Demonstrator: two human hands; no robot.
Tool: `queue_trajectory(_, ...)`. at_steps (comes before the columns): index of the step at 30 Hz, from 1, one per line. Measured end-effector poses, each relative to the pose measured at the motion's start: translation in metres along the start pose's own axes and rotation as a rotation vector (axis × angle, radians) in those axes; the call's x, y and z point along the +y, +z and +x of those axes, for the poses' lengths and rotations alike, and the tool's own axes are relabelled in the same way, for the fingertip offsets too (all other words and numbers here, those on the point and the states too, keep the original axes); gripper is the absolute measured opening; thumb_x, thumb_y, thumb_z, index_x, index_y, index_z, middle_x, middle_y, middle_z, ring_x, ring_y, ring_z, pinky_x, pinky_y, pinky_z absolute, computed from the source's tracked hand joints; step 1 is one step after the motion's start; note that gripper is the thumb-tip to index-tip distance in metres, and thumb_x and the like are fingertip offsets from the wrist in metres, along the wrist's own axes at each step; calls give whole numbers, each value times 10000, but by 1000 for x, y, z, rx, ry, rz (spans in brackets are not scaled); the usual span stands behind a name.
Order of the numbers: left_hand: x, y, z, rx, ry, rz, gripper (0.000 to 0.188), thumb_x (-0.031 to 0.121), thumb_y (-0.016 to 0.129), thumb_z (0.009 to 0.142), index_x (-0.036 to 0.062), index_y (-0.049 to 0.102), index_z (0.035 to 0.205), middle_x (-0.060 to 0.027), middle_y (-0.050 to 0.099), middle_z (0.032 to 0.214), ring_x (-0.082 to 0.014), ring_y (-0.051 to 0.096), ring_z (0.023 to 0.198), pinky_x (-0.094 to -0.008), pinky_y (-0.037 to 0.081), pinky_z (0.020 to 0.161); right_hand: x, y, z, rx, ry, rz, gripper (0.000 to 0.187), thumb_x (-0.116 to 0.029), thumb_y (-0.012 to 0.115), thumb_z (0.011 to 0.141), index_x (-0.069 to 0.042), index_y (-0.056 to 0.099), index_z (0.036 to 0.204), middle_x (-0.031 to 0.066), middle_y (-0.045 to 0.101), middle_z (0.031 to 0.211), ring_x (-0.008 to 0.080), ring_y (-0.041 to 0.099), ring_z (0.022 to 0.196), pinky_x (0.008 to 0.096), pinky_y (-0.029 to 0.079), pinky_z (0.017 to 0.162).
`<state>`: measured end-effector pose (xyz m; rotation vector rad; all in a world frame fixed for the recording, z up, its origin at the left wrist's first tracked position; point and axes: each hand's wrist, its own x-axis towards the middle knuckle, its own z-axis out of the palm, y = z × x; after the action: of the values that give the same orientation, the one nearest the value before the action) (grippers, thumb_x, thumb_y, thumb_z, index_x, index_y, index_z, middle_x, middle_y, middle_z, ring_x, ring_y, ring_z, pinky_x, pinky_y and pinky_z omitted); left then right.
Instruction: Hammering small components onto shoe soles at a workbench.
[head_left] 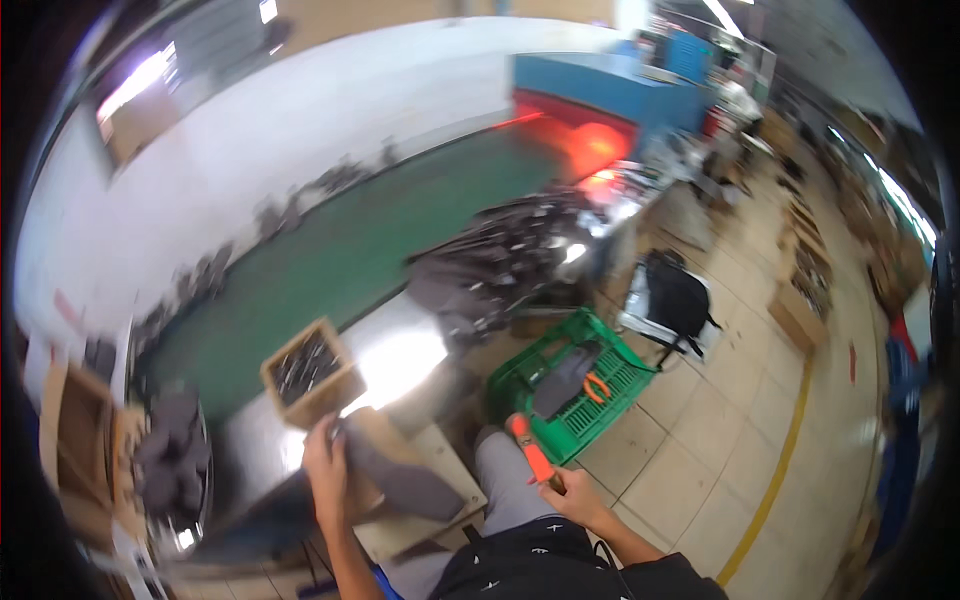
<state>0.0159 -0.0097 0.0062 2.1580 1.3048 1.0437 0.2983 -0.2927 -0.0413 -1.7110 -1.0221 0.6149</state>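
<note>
My left hand [325,468] is bent with its fingers drawn together at the end of a dark grey sole-shaped piece [415,487]. A small shiny spot shows by its fingertips, too blurred to name. The grey piece lies against a tan block on a pale board [440,452] in front of me. Just beyond the left hand stands a wooden box [345,382] of thin dark metal pieces. My right hand [574,497] is closed around the lower end of an orange tool [533,452], held upward over my leg; its exact kind is unclear.
A green crate [612,412] holds a dark grey piece and orange-handled pliers [597,388]. Behind it, dark grey pieces [490,265] heap along the green conveyor belt [330,260]. Cartons [75,440] stand at left; a black bag [672,300] lies on the tiled floor.
</note>
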Motion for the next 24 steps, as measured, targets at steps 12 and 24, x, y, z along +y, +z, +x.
queue_trajectory(12,-89,24,187,-129,333,596,212,115,718,840,-8,690,1011,-154,699,888,-269,687,812,-348,526,736,9,12,50,174,-45,282,356,-345,623,939,-45,676,1124,112,596,703,147,509,632,335,454,629)
queue_trajectory(24,-114,6,196,-159,91,57,114,82,760,714,18,759,809,-44,657,623,-106,585,547,-281,475,531,-25,17,75,57,-339,248,187,-192,692,889,-42,684,1000,152,454,596,166,374,485,344,376,481)
